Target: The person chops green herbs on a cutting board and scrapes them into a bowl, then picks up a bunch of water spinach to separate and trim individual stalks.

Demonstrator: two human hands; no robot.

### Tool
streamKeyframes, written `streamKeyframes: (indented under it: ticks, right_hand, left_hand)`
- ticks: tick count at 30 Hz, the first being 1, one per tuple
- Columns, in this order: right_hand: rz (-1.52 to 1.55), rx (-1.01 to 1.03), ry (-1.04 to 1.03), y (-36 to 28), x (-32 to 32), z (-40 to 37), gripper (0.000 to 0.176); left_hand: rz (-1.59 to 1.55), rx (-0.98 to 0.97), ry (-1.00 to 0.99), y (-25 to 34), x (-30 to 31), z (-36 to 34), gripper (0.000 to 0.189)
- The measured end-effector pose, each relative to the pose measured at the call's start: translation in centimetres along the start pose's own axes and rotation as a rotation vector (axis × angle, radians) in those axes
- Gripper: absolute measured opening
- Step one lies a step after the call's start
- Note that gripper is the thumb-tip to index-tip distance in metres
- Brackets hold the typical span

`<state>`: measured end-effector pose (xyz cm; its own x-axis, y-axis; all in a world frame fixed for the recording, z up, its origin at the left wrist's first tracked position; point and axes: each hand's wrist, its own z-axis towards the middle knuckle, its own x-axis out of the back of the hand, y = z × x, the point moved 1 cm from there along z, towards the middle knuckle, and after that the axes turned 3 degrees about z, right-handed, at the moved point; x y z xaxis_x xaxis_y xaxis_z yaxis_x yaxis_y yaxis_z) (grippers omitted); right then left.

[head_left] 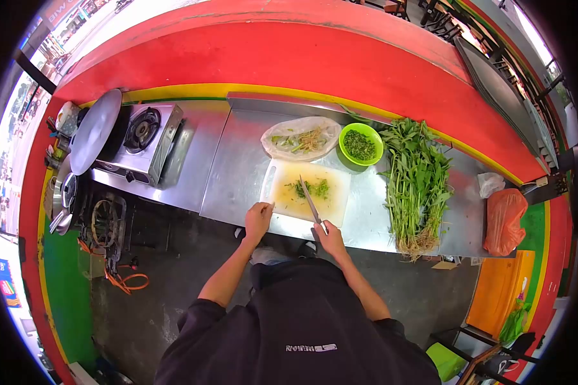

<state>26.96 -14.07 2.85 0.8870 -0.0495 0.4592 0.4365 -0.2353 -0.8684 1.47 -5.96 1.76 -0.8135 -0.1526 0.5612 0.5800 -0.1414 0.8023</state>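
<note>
A knife (310, 200) is gripped in my right hand (329, 236), its blade slanting up over the white cutting board (282, 174). Chopped green herbs (320, 188) lie on the board on both sides of the blade, on a yellowish stained patch. My left hand (259, 220) is at the board's lower left edge with its fingers curled together; whether they pinch anything is too small to make out. Behind the board stands a bright green bowl (344, 153) of chopped greens, beside a clear plastic bag (273, 145) with root ends and scraps on it.
A large bunch of leafy greens with roots (417, 186) lies on the steel counter (228, 183) to the right. Farther right sits a red plastic bag (504, 221). At left stand a gas stove (164, 151) and a large round metal lid (96, 131). A red wall (270, 58) borders the back.
</note>
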Motion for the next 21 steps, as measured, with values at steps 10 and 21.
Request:
streamKeyframes:
  ticks: [10, 21]
  right_hand:
    - [-0.019, 0.024, -0.028, 0.0, 0.1, -0.4, 0.045]
    - [-0.027, 0.005, -0.018, 0.2, 0.6, -1.2, 0.044]
  left_hand:
    - [0.162, -0.110, -0.106, -1.3, -1.4, -3.4, 0.017]
    - [0.516, -0.296, -0.097, -1.6, -2.4, -3.6, 0.011]
